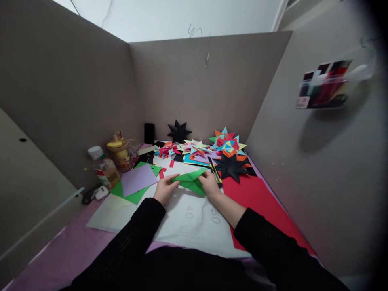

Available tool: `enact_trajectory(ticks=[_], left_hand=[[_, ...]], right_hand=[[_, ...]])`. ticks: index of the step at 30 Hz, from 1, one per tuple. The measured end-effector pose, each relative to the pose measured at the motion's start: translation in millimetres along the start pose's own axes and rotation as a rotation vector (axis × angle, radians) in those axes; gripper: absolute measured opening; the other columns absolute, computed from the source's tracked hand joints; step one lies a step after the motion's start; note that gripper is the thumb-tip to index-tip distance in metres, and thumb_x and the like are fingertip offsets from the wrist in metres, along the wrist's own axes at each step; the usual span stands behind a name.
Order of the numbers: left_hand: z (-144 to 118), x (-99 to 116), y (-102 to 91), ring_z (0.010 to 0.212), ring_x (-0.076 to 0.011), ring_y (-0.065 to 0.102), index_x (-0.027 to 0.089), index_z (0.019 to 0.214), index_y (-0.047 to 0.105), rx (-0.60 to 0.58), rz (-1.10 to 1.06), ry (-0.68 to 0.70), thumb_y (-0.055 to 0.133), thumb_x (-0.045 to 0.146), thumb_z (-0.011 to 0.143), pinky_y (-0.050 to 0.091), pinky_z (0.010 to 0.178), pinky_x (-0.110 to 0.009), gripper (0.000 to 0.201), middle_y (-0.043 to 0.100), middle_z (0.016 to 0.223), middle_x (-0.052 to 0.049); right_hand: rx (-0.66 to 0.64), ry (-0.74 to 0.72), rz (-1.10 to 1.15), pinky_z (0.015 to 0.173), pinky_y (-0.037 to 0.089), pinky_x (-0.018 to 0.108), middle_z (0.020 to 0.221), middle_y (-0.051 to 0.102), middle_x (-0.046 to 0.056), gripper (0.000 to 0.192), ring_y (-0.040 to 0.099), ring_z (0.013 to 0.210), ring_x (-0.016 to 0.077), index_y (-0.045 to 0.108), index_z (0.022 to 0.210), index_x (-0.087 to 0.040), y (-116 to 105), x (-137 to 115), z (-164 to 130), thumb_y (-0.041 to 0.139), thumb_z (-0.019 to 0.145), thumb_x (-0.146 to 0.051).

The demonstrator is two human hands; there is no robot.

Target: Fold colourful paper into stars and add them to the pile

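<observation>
A creased piece of green paper with pointed corners is stretched between my two hands, above a white cutting mat with printed numbers. My left hand pinches its left tip between thumb and fingers. At the opposite side, my right hand grips the right end, its fingertips partly hidden behind the paper. Just beyond my right hand lies a yellow and black utility knife. Small red paper scraps lie on the mat farther back.
Folded paper stars pile at the back, with black stars among them. Red sheets cover the right side. Purple paper, a bottle, a yellow-lidded cup and a white earbud case stand left. Partition walls enclose the desk.
</observation>
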State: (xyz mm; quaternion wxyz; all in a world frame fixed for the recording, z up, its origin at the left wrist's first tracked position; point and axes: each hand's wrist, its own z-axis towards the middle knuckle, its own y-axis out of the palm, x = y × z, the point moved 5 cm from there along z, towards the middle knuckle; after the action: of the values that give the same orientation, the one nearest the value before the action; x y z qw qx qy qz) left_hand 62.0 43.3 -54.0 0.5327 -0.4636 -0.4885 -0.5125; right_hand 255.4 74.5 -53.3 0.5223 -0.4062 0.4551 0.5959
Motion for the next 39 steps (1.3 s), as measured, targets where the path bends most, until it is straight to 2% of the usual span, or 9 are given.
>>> enact_trajectory(ticks=[6,8,11,13,17,21,28,34,39], left_hand=[[-0.7,3.2,-4.0,0.050,-0.0121,0.055,0.011,0.095,0.072,0.077,0.111,0.031,0.069,0.032,0.066,0.043,0.053,-0.023,0.036,0.063,0.053,0.001],[0.2,2.3,-10.0,0.045,-0.0110,0.051,0.012,0.085,0.073,0.157,0.077,0.026,0.068,0.034,0.067,0.040,0.050,-0.022,0.029,0.058,0.045,0.004],[2.6,-1.0,-18.3,0.045,-0.0108,0.053,0.013,0.072,0.068,0.259,-0.012,0.004,0.068,0.038,0.066,0.041,0.050,-0.021,0.025,0.057,0.045,0.005],[4.7,-3.8,-19.8,0.048,-0.0114,0.056,0.014,0.069,0.063,0.273,-0.057,-0.013,0.067,0.041,0.066,0.043,0.051,-0.021,0.028,0.059,0.048,0.004],[7.0,-8.9,-14.9,0.050,-0.0121,0.058,0.015,0.067,0.057,0.222,-0.154,-0.063,0.071,0.046,0.060,0.046,0.052,-0.022,0.035,0.061,0.052,0.002],[7.0,-10.7,-10.3,0.053,-0.0124,0.060,0.015,0.065,0.054,0.178,-0.237,-0.098,0.077,0.046,0.054,0.046,0.052,-0.021,0.039,0.059,0.053,0.003],[10.0,-14.3,-15.5,0.053,-0.0108,0.059,0.015,0.069,0.058,0.199,-0.285,-0.094,0.077,0.046,0.055,0.046,0.053,-0.021,0.039,0.059,0.055,0.003],[9.8,-13.0,-13.0,0.057,-0.0131,0.062,0.013,0.083,0.066,0.133,-0.252,-0.080,0.074,0.042,0.060,0.049,0.059,-0.024,0.039,0.066,0.060,0.001],[8.6,-5.1,-10.4,0.062,-0.0150,0.064,0.011,0.096,0.070,0.025,-0.142,0.006,0.070,0.034,0.065,0.052,0.065,-0.028,0.040,0.070,0.068,-0.004]], right_hand=[[-0.016,0.101,-0.051,0.046,0.033,0.024,0.048,0.047,-0.003,0.046,0.043,0.047,0.0116,0.050,0.058,-0.019,-2.0,10.4,2.9,0.057,0.071,-0.063],[-0.088,0.080,-0.051,0.045,0.032,0.024,0.050,0.048,-0.003,0.044,0.043,0.048,0.0111,0.051,0.060,-0.019,2.8,7.5,1.5,0.059,0.071,-0.061],[-0.212,0.054,-0.006,0.050,0.037,0.023,0.065,0.059,-0.002,0.033,0.054,0.056,0.0125,0.058,0.077,-0.018,14.2,0.9,-4.3,0.066,0.069,-0.049],[-0.219,0.072,0.002,0.051,0.039,0.023,0.068,0.061,-0.002,0.030,0.059,0.057,0.0137,0.058,0.085,-0.018,18.2,-1.3,-7.8,0.068,0.068,-0.041],[-0.100,0.065,-0.026,0.046,0.037,0.021,0.058,0.055,-0.006,0.018,0.058,0.048,0.0115,0.057,0.080,-0.018,14.7,-3.6,-8.4,0.062,0.070,-0.033],[-0.027,0.074,0.074,0.046,0.040,0.021,0.067,0.060,-0.004,0.021,0.056,0.047,0.0090,0.060,0.083,-0.018,10.4,-1.8,-6.3,0.063,0.067,-0.031],[-0.150,0.224,0.340,0.059,0.050,0.027,0.071,0.064,0.000,0.033,0.062,0.059,0.0132,0.065,0.086,-0.018,17.6,3.8,-10.5,0.071,0.063,-0.041],[-0.134,0.196,0.133,0.050,0.042,0.022,0.057,0.057,-0.004,0.031,0.057,0.051,0.0112,0.054,0.068,-0.018,13.2,4.3,-6.4,0.075,0.059,-0.039],[-0.210,0.132,0.009,0.049,0.036,0.020,0.054,0.055,-0.007,0.029,0.051,0.049,0.0096,0.057,0.078,-0.019,13.8,-3.1,-4.9,0.074,0.057,-0.031]])
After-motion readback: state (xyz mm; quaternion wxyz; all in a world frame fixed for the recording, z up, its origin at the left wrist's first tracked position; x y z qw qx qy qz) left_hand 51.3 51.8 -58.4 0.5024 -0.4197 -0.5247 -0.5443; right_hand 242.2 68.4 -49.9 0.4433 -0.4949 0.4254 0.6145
